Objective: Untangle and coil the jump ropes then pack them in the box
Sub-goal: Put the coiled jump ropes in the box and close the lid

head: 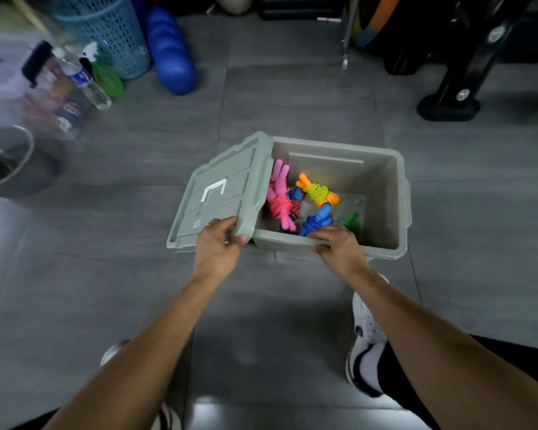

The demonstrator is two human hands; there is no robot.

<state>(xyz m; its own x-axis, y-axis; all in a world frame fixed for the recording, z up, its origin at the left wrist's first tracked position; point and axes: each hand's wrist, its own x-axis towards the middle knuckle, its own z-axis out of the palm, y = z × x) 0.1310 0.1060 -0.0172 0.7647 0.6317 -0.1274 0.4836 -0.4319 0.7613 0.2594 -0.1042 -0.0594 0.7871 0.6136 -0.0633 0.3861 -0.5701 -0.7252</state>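
Head view: I see coiled ropes (305, 206) packed in box (398, 193).
Left hand (218, 243): fingers curled round lid (218, 193).
Right hand (336, 243): gripping box rim.
Next: I'd slide lid shut.

Box half covered by its lid.
The lid (218, 193) blocks the left of the box (398, 193); its right side lies open above the coiled jump ropes (305, 203).

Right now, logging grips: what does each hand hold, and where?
Left hand grips the lid at its near corner; right hand grips the box by its near rim.

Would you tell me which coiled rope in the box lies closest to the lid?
The pink rope: it lies against the lid's edge; the orange, blue and green ones sit farther right.
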